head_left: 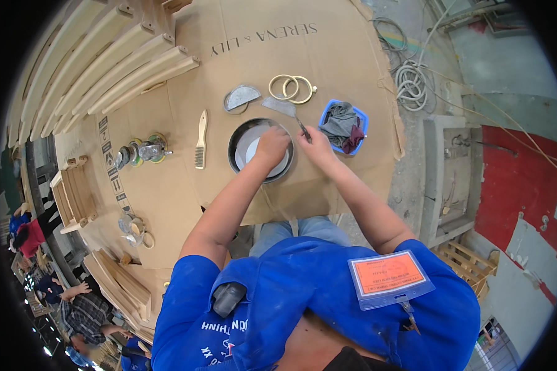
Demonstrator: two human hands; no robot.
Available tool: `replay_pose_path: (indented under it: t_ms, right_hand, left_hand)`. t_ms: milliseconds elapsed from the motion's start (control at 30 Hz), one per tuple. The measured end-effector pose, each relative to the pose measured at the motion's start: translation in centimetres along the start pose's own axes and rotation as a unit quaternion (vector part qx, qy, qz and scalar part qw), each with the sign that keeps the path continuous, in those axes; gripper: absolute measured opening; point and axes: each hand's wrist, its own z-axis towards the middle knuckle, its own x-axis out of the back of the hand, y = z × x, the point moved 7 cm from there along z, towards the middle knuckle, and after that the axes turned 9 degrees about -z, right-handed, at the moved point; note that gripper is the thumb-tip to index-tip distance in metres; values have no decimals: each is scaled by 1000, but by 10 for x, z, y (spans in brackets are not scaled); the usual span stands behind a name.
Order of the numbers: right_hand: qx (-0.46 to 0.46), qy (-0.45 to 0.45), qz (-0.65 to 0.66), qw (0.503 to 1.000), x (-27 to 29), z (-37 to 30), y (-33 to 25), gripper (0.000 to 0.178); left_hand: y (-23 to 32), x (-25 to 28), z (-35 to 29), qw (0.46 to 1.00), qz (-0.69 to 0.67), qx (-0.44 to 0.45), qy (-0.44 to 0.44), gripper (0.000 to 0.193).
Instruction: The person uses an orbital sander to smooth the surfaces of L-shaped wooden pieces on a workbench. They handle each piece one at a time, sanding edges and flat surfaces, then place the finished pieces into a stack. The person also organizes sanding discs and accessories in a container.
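Observation:
A dark round pan (233, 162) stands on the cardboard-covered table in front of me, with a grey disc-like layer and a white round patch inside. My left hand (272, 146) is over the pan, its fingers curled inward; what they hold, if anything, is hidden. Just right of the pan, my right hand (316, 148) grips the dark handle of a putty knife (280, 106). Its broad grey blade points away to the upper left, beyond the pan's far rim. A wooden-handled brush (201, 139) lies to the left of the pan.
A blue basket (366, 125) of grey and maroon cloths sits at right. Beyond the pan are a round tin (241, 98) and two pale rings (302, 89). Several jars (151, 149) stand left. Slatted wooden frames (124, 62) fill the far left; coiled hose (413, 85) lies right.

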Motion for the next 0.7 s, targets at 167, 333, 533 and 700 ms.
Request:
replay_pose_path:
  t_ms: [167, 333, 533, 700]
  right_hand:
    - [-60, 43, -15, 997, -38, -10, 24, 38]
    - [-65, 22, -17, 997, -52, 3, 36, 38]
    - [-45, 19, -24, 999, -50, 5, 37, 38]
    - [-21, 27, -19, 999, -53, 1, 38, 39]
  left_hand:
    - [-14, -22, 2, 980, 31, 196, 12, 12]
    - [-27, -33, 4, 955, 32, 283, 85, 14]
    - [-22, -27, -5, 966, 20, 225, 129, 15]
    - [-17, 2, -15, 972, -5, 137, 193, 17]
